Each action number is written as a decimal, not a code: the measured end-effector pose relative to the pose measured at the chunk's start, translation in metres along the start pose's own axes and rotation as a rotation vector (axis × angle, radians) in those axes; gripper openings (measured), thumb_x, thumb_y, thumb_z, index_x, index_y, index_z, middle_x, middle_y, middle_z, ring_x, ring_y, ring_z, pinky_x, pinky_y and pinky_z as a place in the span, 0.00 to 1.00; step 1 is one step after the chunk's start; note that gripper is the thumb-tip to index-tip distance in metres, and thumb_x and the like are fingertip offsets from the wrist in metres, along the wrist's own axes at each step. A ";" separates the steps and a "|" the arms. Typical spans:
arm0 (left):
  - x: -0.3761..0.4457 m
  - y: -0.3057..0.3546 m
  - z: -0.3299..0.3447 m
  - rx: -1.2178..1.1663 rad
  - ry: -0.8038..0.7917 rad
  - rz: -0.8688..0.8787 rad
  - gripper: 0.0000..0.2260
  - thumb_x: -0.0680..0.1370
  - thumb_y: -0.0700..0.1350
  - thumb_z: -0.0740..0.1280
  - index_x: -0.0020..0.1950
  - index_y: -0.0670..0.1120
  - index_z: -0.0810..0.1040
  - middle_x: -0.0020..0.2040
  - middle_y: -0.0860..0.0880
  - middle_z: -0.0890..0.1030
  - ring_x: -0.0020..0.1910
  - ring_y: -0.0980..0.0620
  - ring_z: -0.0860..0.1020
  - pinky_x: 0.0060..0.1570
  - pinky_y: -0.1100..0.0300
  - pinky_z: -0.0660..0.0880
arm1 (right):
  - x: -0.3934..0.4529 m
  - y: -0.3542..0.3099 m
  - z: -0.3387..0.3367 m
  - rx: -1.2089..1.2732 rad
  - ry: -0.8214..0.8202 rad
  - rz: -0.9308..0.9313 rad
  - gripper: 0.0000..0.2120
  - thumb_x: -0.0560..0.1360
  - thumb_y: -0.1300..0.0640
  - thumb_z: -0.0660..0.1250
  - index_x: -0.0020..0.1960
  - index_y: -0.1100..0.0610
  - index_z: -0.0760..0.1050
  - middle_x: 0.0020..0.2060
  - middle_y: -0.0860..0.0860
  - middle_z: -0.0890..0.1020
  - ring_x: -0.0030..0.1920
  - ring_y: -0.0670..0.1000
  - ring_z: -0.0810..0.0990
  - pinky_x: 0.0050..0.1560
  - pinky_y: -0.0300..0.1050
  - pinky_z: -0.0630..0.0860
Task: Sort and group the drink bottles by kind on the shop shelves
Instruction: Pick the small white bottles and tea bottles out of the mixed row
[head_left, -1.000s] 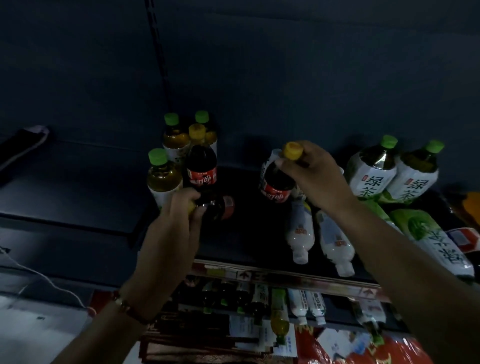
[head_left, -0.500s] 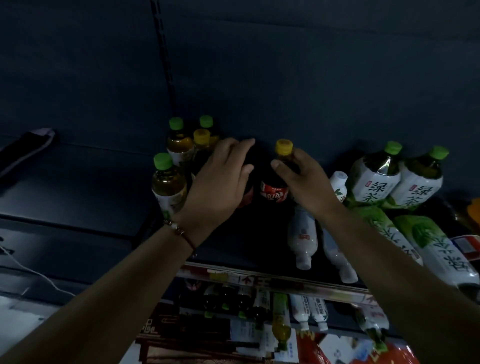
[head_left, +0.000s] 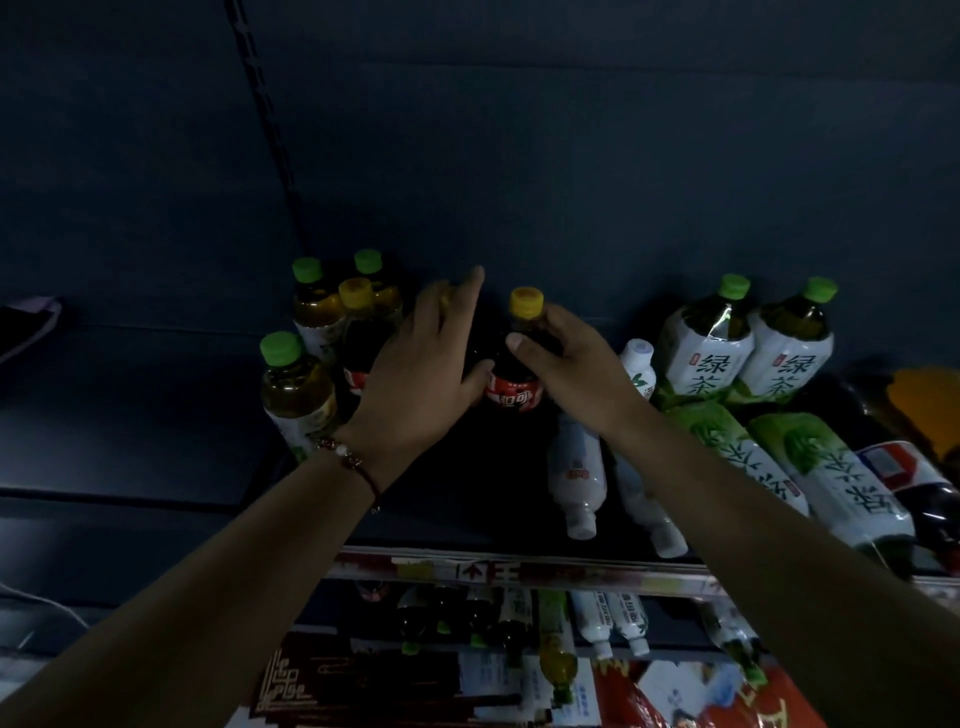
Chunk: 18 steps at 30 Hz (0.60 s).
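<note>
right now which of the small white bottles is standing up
The small white bottle just right of the right hand, beside the green tea bottles. The other two white bottles lie flat, caps toward the shelf's front edge.

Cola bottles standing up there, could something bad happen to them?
Maybe. Both hands, left hand and right hand, crowd the cola, so a nudge might tip it into the packed tea bottles beside it. The white bottles lie loose near the shelf edge; a bump from an arm could roll them off.
</note>
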<state>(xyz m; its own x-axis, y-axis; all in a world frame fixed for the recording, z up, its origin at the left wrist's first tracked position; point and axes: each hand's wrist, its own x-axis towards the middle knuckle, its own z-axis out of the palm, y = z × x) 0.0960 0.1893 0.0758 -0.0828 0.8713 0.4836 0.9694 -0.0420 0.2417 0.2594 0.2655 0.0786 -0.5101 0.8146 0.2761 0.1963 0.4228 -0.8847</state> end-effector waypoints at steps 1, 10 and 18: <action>-0.001 0.004 0.000 -0.001 0.008 -0.024 0.39 0.77 0.52 0.69 0.81 0.49 0.49 0.78 0.40 0.58 0.74 0.40 0.63 0.66 0.45 0.72 | -0.002 -0.001 -0.003 0.007 -0.011 -0.003 0.12 0.78 0.52 0.67 0.61 0.49 0.77 0.53 0.42 0.83 0.56 0.39 0.80 0.60 0.42 0.75; -0.063 0.069 0.040 -0.003 -0.047 0.295 0.33 0.76 0.52 0.66 0.79 0.47 0.59 0.79 0.38 0.58 0.78 0.38 0.57 0.72 0.42 0.61 | -0.104 0.062 -0.056 -0.584 0.021 0.119 0.27 0.75 0.40 0.62 0.68 0.53 0.70 0.64 0.51 0.75 0.59 0.53 0.76 0.53 0.46 0.75; -0.089 0.081 0.127 -0.024 -0.439 0.197 0.41 0.77 0.57 0.67 0.82 0.51 0.46 0.80 0.49 0.35 0.80 0.40 0.41 0.68 0.42 0.69 | -0.180 0.103 -0.045 -0.738 -0.028 0.260 0.44 0.73 0.65 0.68 0.80 0.46 0.48 0.79 0.48 0.40 0.76 0.60 0.58 0.56 0.53 0.78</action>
<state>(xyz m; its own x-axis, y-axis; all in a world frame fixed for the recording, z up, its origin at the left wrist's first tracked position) 0.2107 0.1705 -0.0542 0.2124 0.9694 0.1231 0.9508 -0.2341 0.2029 0.4089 0.1801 -0.0460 -0.3902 0.9176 0.0757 0.8134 0.3820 -0.4387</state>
